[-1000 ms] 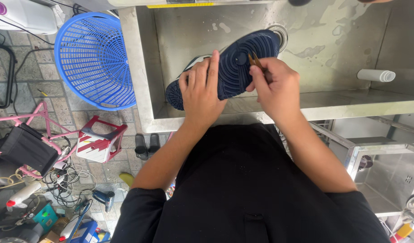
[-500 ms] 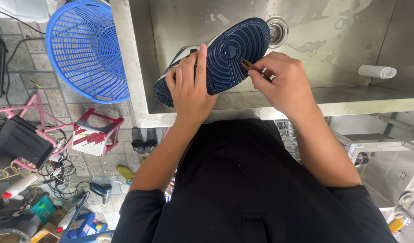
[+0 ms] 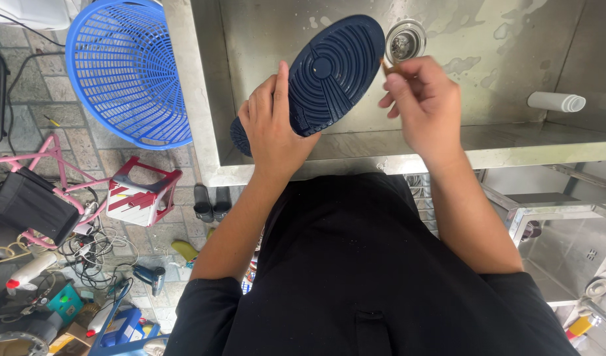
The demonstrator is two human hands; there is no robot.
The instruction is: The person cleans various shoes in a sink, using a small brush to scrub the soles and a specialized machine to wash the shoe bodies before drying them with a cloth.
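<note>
1. Stainless steel sink [image 3: 514,142] fills the upper view, its basin wet with scattered soap foam; a round drain strainer [image 3: 405,41] sits just beyond the right hand.
2. Left hand [image 3: 273,125] is clasped around the heel end of a sneaker [image 3: 333,72], holding it over the basin with the dark blue patterned sole turned up toward the camera.
3. Right hand [image 3: 422,99], just right of the sole, is pinched closed on a thin brown stick-like tool [image 3: 387,66]; only its tip shows, close to the sole's edge, and I cannot tell whether it touches.
4. Judging by the sole, its grooves look mostly free of dirt, so the picking seems well along; how much remains near the covered heel is hidden.
5. Further right of the right hand, a white cylinder-shaped bottle [image 3: 557,101] lies in the basin.
6. Left of the left hand, on the tiled floor, stands a blue plastic basket [image 3: 125,72].
</note>
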